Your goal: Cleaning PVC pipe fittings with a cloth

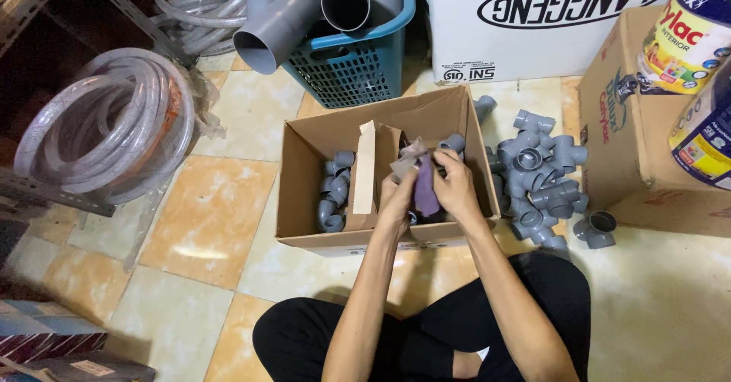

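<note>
I sit cross-legged on a tiled floor before an open cardboard box with a cardboard divider. Grey pipe fittings lie in its left compartment. My left hand and my right hand meet over the right compartment. Together they hold a purple cloth, which seems wrapped around a small grey fitting that is mostly hidden. Another grey fitting sits just beyond my right fingers, inside the box.
A heap of grey tee fittings lies on the floor right of the box. Behind it stand a blue basket of large grey pipes, a white carton and a brown carton with paint cans. Coiled hose lies left.
</note>
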